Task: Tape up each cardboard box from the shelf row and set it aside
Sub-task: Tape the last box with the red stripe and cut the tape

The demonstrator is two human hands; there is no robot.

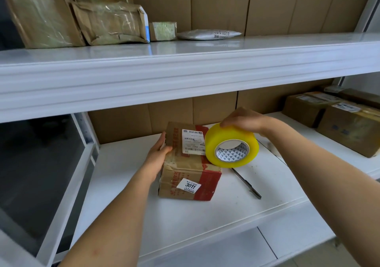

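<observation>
A small cardboard box with red tape, a white shipping label and a "3011" sticker sits on the lower white shelf. My left hand grips its left top edge, thumb on the lid. Over the box's right top corner, my right hand holds a big yellow tape roll from above, tilted on edge so its white core faces me. I cannot tell whether the roll touches the box.
A dark pen-like tool lies on the shelf right of the box. Taped cardboard boxes stand at the far right of this shelf. The upper shelf carries brown padded parcels and a grey mailer bag. Cardboard sheets line the back.
</observation>
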